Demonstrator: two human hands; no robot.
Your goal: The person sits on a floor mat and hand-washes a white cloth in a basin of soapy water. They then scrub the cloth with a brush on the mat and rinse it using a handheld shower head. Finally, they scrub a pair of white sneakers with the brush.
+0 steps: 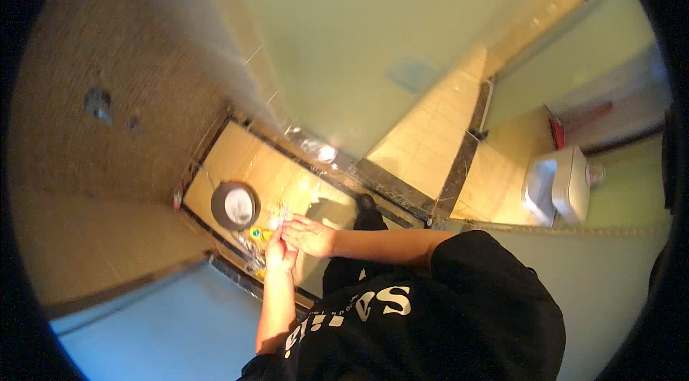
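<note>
My left hand (280, 254) is raised in front of me with its palm turned up and its fingers stretched out. Across it lies my right hand (313, 237), flat, its fingers extended and touching the left palm and fingers. I see nothing clearly held between them. Just beyond the fingertips is a shiny white patch (278, 219), too blurred to name. A yellow packet or bottle (261, 234) shows beside the left fingers. Farther left, a round dark tub (224, 220) stands on the floor with something white (239, 206) inside.
A dark stone curb (380, 178) edges the tiled shower floor (269, 165). Small wrapped items (250, 252) lie along the near edge. A shiny white item (324, 154) rests by the frosted glass panel (337, 58). A white toilet (570, 183) stands at the right; a tap (98, 104) is on the left wall.
</note>
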